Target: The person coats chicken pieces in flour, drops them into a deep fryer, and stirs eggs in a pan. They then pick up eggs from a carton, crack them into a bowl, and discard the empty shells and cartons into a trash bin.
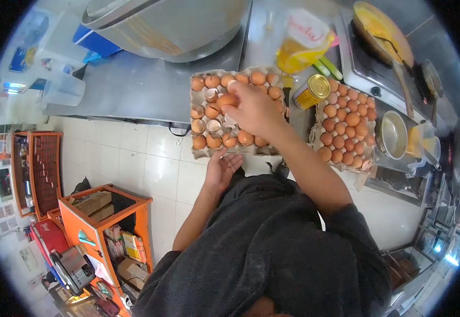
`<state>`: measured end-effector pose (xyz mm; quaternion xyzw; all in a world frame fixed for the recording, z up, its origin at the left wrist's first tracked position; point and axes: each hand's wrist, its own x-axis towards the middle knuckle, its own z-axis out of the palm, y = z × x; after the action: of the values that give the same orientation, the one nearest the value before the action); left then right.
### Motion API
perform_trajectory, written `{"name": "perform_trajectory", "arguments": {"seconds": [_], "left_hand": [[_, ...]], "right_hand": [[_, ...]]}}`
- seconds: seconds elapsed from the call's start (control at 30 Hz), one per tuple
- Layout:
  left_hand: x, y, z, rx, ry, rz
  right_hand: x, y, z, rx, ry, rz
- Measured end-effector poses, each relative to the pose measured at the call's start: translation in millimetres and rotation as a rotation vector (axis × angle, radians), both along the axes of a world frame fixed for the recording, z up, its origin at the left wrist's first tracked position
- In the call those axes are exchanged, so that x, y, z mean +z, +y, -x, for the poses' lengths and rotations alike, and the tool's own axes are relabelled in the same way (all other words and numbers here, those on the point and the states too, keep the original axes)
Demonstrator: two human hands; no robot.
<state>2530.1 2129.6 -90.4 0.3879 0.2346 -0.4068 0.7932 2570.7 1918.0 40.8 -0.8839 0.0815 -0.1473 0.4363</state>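
Observation:
My right hand (254,108) is over the near egg tray (194,95), its fingers closed around a brown eggshell (227,100). Many cups of this tray hold brown shells, several of them cracked open with white insides showing. My left hand (223,170) is just below the tray's front edge, palm up, with the fingers loosely spread and nothing in it. To the right, a second tray (320,119) is filled with brown eggs (352,119) that look mostly whole.
A large metal pot (172,31) stands behind the near tray. A yellow can (312,91) and a yellow oil pouch (299,50) are between the trays and the stove (357,68), which bears a pan (383,29). A metal bowl (393,134) sits at the right.

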Motion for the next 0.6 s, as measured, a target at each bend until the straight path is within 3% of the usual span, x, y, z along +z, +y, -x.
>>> {"name": "perform_trajectory", "arguments": {"seconds": [0.07, 0.17, 0.3, 0.37, 0.5, 0.6], "left_hand": [[-1, 1, 1, -0.002, 0.0, 0.01], [-1, 1, 1, -0.002, -0.006, 0.01], [2, 0, 0, 0.002, 0.001, 0.021], [-3, 3, 0, -0.011, 0.002, 0.007], [-15, 6, 1, 0.006, -0.015, 0.024], [-29, 9, -1, 0.027, -0.032, 0.083]], "right_hand": [[13, 16, -29, 0.104, 0.115, 0.108], [6, 33, -63, 0.168, 0.079, 0.195], [9, 15, -48, 0.235, 0.118, 0.072], [9, -12, -13, 0.147, 0.027, -0.073], [22, -104, 103, -0.14, 0.142, -0.4], [-10, -184, 216, -0.529, 0.048, -0.29]]}}
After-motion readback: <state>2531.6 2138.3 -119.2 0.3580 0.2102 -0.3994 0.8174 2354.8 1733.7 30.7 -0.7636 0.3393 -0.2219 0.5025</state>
